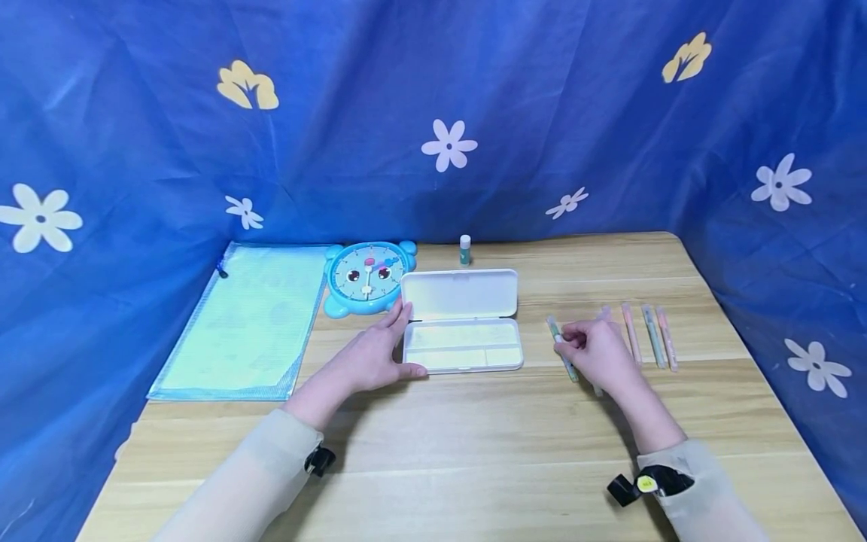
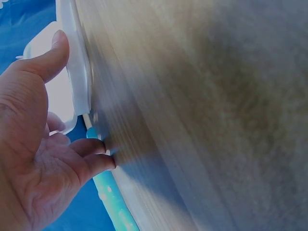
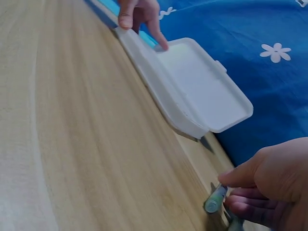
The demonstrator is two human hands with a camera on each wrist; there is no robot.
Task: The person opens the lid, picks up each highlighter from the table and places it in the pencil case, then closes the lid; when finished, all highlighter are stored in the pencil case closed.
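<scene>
A white pencil case point(image 1: 463, 346) lies with its lid raised, its divided inside bare. My left hand point(image 1: 375, 354) holds the case's left end, thumb at the front corner and fingers toward the lid; in the right wrist view its thumb and index finger span that end. To the right, my right hand point(image 1: 599, 352) pinches a green-ended marker pen point(image 1: 571, 369) between thumb and fingers, low over the table. In the right wrist view the pen's green end point(image 3: 213, 204) pokes out under the thumb. Another pen point(image 1: 606, 310) is partly hidden by this hand.
Several pastel pens, among them a pinkish one point(image 1: 667, 339) and a bluish one point(image 1: 653, 336), lie right of my right hand. Behind the case stands a glue stick point(image 1: 464, 251). A blue toy clock point(image 1: 369, 278) and a mesh zip folder point(image 1: 250, 324) lie left. Blue curtain point(image 1: 339, 150) encloses the table.
</scene>
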